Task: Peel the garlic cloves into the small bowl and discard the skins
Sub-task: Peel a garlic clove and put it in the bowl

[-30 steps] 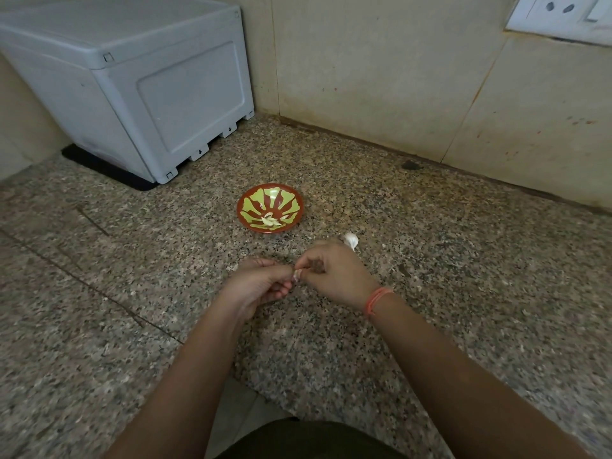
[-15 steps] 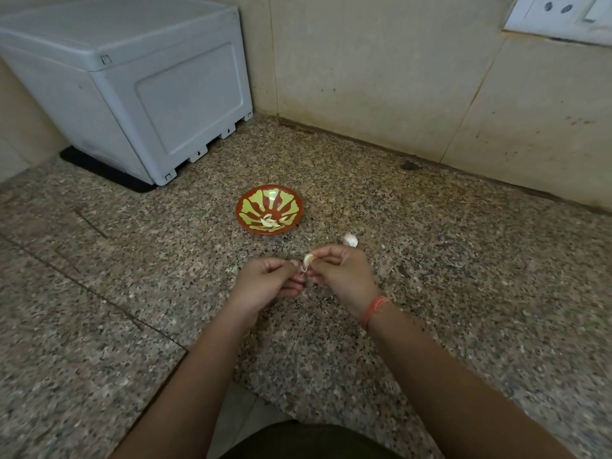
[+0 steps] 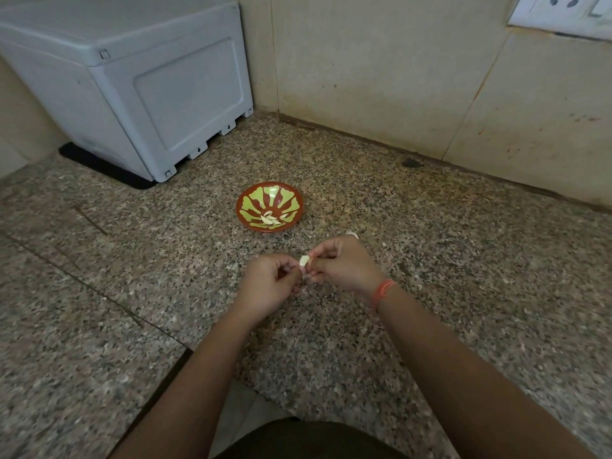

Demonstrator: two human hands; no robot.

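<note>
Speckled granite countertop [image 3: 463, 260] meets stained beige wall tiles [image 3: 364, 77] at twelve o'clock; grey plastic box [image 3: 132, 77] at ten o'clock, white socket plate [image 3: 559, 9] at one o'clock.

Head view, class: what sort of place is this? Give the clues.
Probably a home kitchen: a speckled granite worktop, a tiled wall with a socket plate, and a small bowl holding peeled garlic cloves.
</note>
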